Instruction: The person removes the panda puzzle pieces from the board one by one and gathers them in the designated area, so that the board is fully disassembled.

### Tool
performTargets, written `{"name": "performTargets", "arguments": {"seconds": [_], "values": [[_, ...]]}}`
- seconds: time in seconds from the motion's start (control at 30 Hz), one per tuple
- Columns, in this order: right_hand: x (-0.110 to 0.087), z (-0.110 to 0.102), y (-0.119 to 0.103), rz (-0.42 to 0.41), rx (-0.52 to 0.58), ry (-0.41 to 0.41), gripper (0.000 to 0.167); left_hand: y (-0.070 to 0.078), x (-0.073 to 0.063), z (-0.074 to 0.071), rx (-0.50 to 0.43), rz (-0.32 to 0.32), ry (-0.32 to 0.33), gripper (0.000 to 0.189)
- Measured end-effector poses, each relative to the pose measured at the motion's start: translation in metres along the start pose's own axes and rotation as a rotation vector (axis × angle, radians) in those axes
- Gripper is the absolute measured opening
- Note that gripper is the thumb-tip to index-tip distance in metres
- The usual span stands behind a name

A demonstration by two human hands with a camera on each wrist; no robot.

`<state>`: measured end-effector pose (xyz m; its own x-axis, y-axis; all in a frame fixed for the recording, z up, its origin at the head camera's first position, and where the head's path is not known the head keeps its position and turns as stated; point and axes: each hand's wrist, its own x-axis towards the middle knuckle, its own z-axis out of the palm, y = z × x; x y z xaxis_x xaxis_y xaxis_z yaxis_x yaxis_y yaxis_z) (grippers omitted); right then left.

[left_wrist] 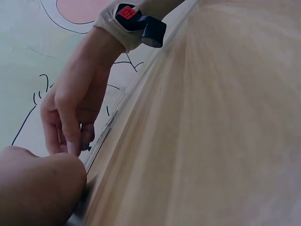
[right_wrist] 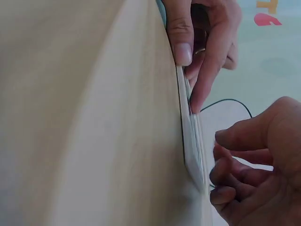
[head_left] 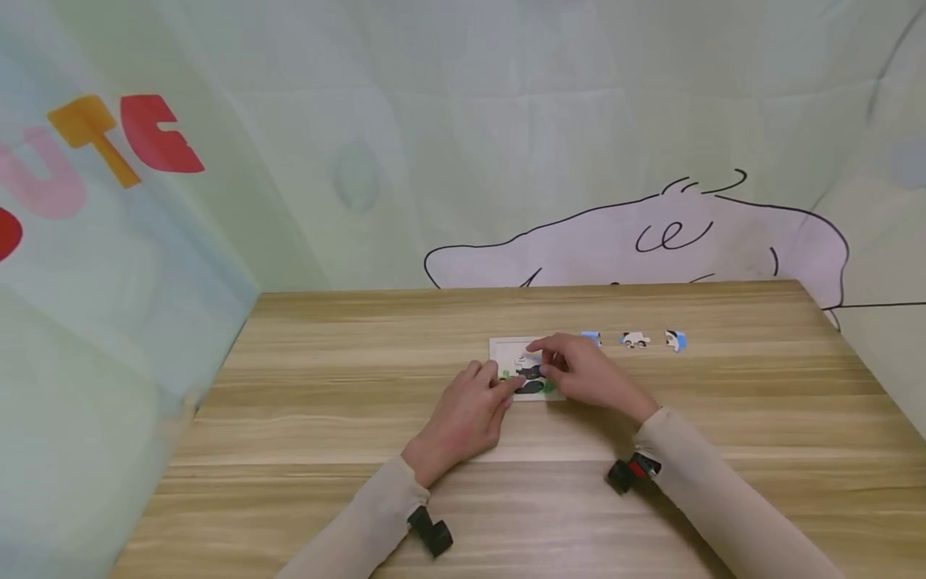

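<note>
A small white puzzle board (head_left: 506, 344) with a panda picture lies flat on the wooden table. At its lower left, my left hand (head_left: 465, 410) steadies it: the index finger is stretched onto the picture, and in the right wrist view the thumb (right_wrist: 181, 42) rests at the near edge. My right hand (head_left: 582, 371) hovers over the board's right part. In the right wrist view its fingers (right_wrist: 230, 172) are loosely bent, the thumb stands apart from them, and nothing shows between them. Part of the picture is hidden under both hands.
To the right of the board lie a blue piece (head_left: 592, 338) partly behind my right hand, a panda-face piece (head_left: 634, 340) and a blue-and-white piece (head_left: 676, 340). A printed curtain (head_left: 463, 145) hangs along the table's far edge (head_left: 405, 291) and left side.
</note>
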<state>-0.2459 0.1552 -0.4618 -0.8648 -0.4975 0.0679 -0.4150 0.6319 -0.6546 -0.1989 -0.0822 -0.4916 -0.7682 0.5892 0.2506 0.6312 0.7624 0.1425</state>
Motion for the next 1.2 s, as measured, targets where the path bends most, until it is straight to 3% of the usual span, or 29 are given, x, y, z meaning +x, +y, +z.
{"name": "performTargets", "arguments": {"seconds": [0.23, 0.53, 0.63, 0.73, 0.9, 1.03, 1.2], "values": [[0.017, 0.006, -0.004, 0.043, -0.031, -0.055, 0.031, -0.001, 0.001, 0.0, 0.053, 0.085, 0.047, 0.038], [0.014, 0.001, -0.005, 0.161, 0.157, -0.037, 0.017, 0.001, 0.004, -0.001, 0.082, 0.106, 0.07, 0.039], [0.013, 0.0, -0.005, 0.173, 0.176, -0.007, 0.012, 0.001, 0.006, -0.001, 0.087, 0.11, 0.07, 0.038], [0.01, -0.001, -0.002, 0.177, 0.211, 0.078, 0.013, 0.002, 0.006, -0.001, 0.086, 0.101, 0.057, 0.038], [-0.009, -0.02, 0.013, 0.239, 0.178, 0.189, 0.018, 0.003, 0.006, -0.002, 0.069, 0.074, 0.026, 0.038], [-0.035, -0.051, 0.034, 0.313, 0.08, 0.158, 0.018, 0.004, 0.004, -0.003, 0.039, 0.057, 0.017, 0.038], [-0.062, -0.079, 0.061, 0.346, -0.012, 0.114, 0.014, 0.003, 0.0, -0.003, 0.003, 0.044, 0.04, 0.036]]}}
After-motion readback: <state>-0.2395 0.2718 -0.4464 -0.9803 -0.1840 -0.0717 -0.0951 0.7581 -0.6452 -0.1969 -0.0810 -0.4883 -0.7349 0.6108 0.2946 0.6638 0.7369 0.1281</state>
